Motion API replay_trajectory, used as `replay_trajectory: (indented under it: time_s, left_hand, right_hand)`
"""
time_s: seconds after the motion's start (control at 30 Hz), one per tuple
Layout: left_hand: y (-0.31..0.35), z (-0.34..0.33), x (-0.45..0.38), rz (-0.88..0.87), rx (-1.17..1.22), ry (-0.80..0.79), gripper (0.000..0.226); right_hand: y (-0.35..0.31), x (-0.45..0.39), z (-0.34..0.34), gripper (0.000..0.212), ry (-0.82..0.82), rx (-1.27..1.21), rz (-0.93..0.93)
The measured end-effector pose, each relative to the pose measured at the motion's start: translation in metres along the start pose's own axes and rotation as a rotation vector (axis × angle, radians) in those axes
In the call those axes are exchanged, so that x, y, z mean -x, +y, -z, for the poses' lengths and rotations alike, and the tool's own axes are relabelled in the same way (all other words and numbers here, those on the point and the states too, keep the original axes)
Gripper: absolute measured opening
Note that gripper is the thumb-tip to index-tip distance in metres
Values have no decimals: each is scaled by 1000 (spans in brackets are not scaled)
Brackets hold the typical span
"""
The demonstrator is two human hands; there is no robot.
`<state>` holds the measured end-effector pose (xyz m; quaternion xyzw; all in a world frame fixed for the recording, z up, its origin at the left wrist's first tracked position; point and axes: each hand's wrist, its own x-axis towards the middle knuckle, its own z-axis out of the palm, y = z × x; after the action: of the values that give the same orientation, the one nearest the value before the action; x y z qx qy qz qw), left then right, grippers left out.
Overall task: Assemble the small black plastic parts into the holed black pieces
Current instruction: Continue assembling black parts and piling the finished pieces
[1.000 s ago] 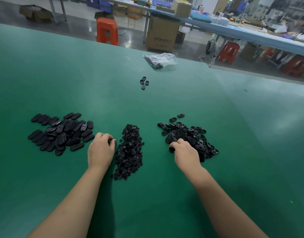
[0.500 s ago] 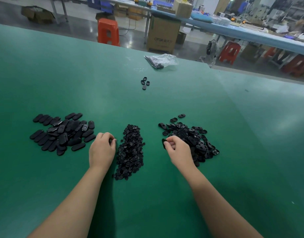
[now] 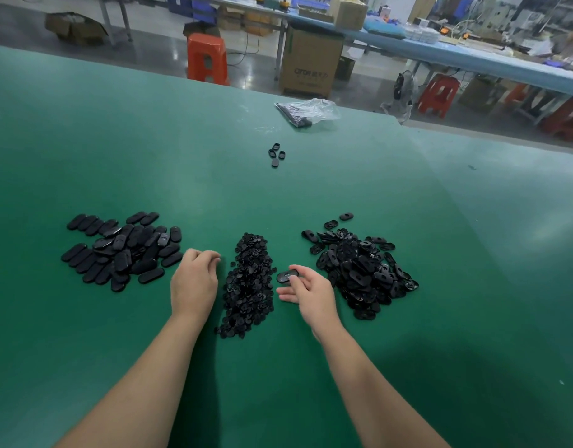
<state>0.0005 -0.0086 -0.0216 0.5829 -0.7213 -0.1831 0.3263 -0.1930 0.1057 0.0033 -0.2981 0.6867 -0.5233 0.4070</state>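
Three black heaps lie on the green table (image 3: 311,195): oval pieces (image 3: 120,250) at the left, small plastic parts (image 3: 248,286) in the middle, holed oval pieces (image 3: 362,270) at the right. My right hand (image 3: 306,294) pinches one holed oval piece (image 3: 286,276) between thumb and fingers, just right of the middle heap. My left hand (image 3: 194,279) sits with curled fingers at the left edge of the middle heap; whether it holds a small part is hidden.
Several loose oval pieces (image 3: 276,155) lie further back in the middle. A clear plastic bag (image 3: 307,111) with dark parts rests near the far edge. Beyond the table stand orange stools (image 3: 207,58), a cardboard box (image 3: 311,59) and a blue workbench (image 3: 472,54).
My right hand has lifted a holed piece off the right heap and carried it left toward the middle heap. My left hand has stayed beside the middle heap.
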Motion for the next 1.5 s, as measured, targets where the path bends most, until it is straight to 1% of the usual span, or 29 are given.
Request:
replay_trajectory:
  time_s: [0.13,0.3,0.5,0.57,0.63,0.7,0.8,0.9,0.93,1.03,1.07,1.13,1.27,1.4,1.5]
  left_hand:
    - [0,2,1,-3,46,50,18]
    - [1,1,1,-5,21,57,17]
    - [2,2,-1,35,70,13,18]
    - [2,3,-2,90,114,3,26]
    - [2,3,-2,117,132,-5,30]
    - [1,3,-2,107,123,-6,27]
    - [1,4,-2,90,108,0,19]
    - [1,5,-2,87,103,0,16]
    - [0,5,-3,83,99,-2,16]
    - [-1,5,-3,53,90,-8,18]
    - [-1,5,-3,51,92,-6,19]
    - [-1,5,-3,56,96,-4,19]
    - [0,5,-3,69,116,7,19]
    - [0,5,-3,51,106,-2,19]
    - [1,5,-3,42,94,-4,21]
  right_hand:
    - [7,3,-2,21,32,47,64]
    - [12,7,-1,7,63,2,92]
    - [13,10,-3,13,71,14,128]
    - [13,11,-3,16,76,15,140]
    - [14,12,-4,23,79,23,148]
    - [14,13,-4,23,82,36,151]
    - [16,13,-3,16,97,75,160]
    - [18,11,-3,18,108,102,167]
    - [18,11,-4,19,100,102,175]
    - [19,11,-5,35,76,135,208]
    - [19,11,-5,35,79,162,222]
    - [18,12,-5,32,107,192,235]
    - [16,15,-5,19,159,131,246]
    - [14,16,-4,14,135,170,278]
    - [13,17,-5,11,123,143,249]
